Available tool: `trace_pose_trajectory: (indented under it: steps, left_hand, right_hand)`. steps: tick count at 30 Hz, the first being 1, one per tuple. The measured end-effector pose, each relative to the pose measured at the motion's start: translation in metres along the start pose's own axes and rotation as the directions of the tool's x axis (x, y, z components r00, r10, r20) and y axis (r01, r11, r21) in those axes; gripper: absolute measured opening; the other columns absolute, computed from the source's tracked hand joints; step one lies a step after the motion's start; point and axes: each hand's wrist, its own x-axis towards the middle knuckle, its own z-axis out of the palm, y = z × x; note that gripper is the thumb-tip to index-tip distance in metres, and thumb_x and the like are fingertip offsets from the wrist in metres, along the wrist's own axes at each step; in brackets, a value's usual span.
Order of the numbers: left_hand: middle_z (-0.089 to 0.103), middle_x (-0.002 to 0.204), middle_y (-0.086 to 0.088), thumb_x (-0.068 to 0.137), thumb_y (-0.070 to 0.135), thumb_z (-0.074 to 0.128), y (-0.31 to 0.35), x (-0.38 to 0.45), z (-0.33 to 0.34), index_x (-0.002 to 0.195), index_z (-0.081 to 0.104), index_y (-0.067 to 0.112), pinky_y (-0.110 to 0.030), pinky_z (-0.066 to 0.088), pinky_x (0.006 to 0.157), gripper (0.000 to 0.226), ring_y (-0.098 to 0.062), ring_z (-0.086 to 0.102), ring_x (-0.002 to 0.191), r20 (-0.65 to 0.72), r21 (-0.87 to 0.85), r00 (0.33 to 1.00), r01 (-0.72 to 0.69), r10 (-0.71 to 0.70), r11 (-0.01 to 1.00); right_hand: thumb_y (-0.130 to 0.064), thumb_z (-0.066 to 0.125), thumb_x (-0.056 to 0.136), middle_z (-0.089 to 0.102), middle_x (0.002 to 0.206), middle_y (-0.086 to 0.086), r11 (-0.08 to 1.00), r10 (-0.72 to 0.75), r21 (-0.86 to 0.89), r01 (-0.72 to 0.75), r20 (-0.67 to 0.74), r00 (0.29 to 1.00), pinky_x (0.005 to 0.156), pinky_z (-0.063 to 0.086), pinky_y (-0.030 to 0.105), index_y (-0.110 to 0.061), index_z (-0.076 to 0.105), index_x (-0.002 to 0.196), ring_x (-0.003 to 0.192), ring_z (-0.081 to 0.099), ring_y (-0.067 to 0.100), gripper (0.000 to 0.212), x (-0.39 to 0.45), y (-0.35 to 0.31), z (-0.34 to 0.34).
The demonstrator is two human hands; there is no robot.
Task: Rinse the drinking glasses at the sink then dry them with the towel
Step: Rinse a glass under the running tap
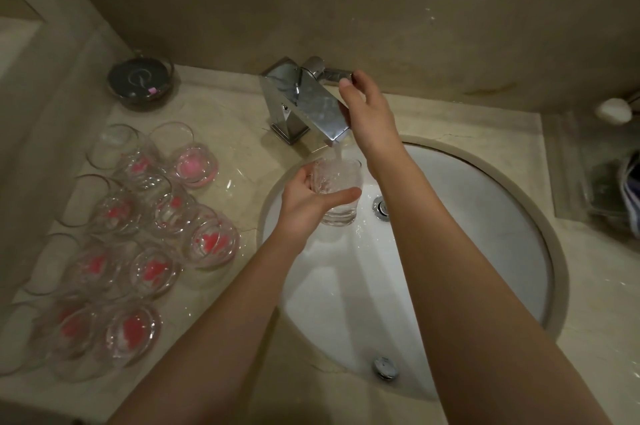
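My left hand [308, 206] grips a clear drinking glass [337, 192] upright under the spout of the chrome faucet [304, 102]. Water runs from the spout into the glass, over the white sink basin [467, 216]. My right hand [363, 113] reaches over the faucet, with its fingertips on the faucet handle [332, 73] at the back. Several more clear glasses [138, 227] with pink residue in their bottoms stand on the counter to the left of the sink. No towel is in view.
A dark round dish [140, 81] sits at the back left of the marble counter [242, 161]. At the right edge lie a clear tray with striped fabric [620, 189] and a white knob-like object [614, 110]. A stone wall rises behind the faucet.
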Motion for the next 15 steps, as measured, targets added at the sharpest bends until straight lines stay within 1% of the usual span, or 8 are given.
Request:
trace_pose_trajectory:
  steps: [2,5,8,10,11,13,15]
  left_hand:
    - [0.072,0.110,0.002,0.033,0.037,0.091,-0.001,-0.001,0.000,0.119,0.061,0.016,-0.039,0.053,0.096,0.093,-0.015,0.069,0.102,-0.004,0.014,1.000,-0.005,0.005,1.000]
    - [0.072,0.111,-0.001,0.034,0.039,0.092,-0.002,-0.004,0.001,0.120,0.061,0.013,-0.043,0.052,0.097,0.095,-0.018,0.068,0.104,-0.020,0.036,1.000,-0.005,0.005,0.999]
    - [0.072,0.112,-0.001,0.038,0.033,0.093,-0.001,-0.008,0.002,0.120,0.061,0.013,-0.037,0.054,0.094,0.090,-0.017,0.069,0.103,-0.003,0.038,1.000,0.012,-0.012,0.999]
    - [0.073,0.108,-0.002,0.045,0.025,0.093,0.000,-0.010,0.003,0.116,0.064,0.012,-0.030,0.056,0.085,0.077,-0.017,0.070,0.099,0.011,0.025,0.999,0.032,-0.033,0.999]
    - [0.074,0.104,-0.004,0.051,0.020,0.093,0.002,-0.012,0.003,0.113,0.066,0.010,-0.026,0.056,0.079,0.068,-0.017,0.071,0.094,0.020,0.011,0.999,0.040,-0.040,0.999]
    - [0.075,0.097,-0.005,0.065,0.012,0.087,0.005,-0.018,0.003,0.106,0.069,0.009,-0.025,0.055,0.071,0.045,-0.016,0.072,0.084,0.040,-0.034,0.998,0.053,-0.051,0.998]
    - [0.074,0.091,-0.005,0.070,0.016,0.084,0.005,-0.022,0.004,0.104,0.070,0.009,-0.026,0.055,0.067,0.037,-0.016,0.071,0.078,0.060,-0.077,0.997,0.061,-0.057,0.995]
  right_hand:
    - [-0.033,0.049,0.098,0.050,0.139,0.001,0.999,-0.026,-0.023,0.026,-0.013,1.000,0.110,0.037,0.040,-0.015,0.044,0.140,0.128,0.048,0.018,0.046,-0.005,0.000,0.001]
    - [-0.031,0.045,0.100,0.049,0.140,0.002,0.999,-0.034,-0.028,0.033,-0.008,0.999,0.110,0.036,0.039,-0.017,0.044,0.140,0.128,0.047,0.018,0.042,-0.012,0.003,0.003]
    - [-0.029,0.037,0.104,0.046,0.146,0.001,1.000,-0.011,-0.009,0.011,0.012,1.000,0.109,0.033,0.028,-0.018,0.041,0.143,0.133,0.041,0.016,0.042,-0.017,0.002,-0.001]
    - [-0.030,0.032,0.105,0.044,0.148,-0.002,1.000,-0.003,0.017,0.002,0.049,0.999,0.103,0.030,0.022,-0.020,0.041,0.145,0.135,0.038,0.011,0.042,-0.020,0.003,-0.008]
    - [-0.032,0.032,0.105,0.043,0.149,-0.004,0.999,0.010,0.030,-0.012,0.063,0.998,0.101,0.029,0.021,-0.022,0.041,0.145,0.135,0.037,0.008,0.042,-0.024,0.005,-0.013]
    - [-0.037,0.034,0.104,0.040,0.151,-0.008,0.995,0.043,0.083,-0.049,0.080,0.996,0.104,0.029,0.025,-0.025,0.039,0.146,0.135,0.035,0.006,0.044,-0.035,0.013,-0.024]
    - [-0.041,0.039,0.101,0.040,0.150,-0.009,0.981,0.116,0.144,-0.130,0.103,0.988,0.107,0.031,0.029,-0.027,0.040,0.145,0.135,0.036,0.006,0.046,-0.052,0.028,-0.034]
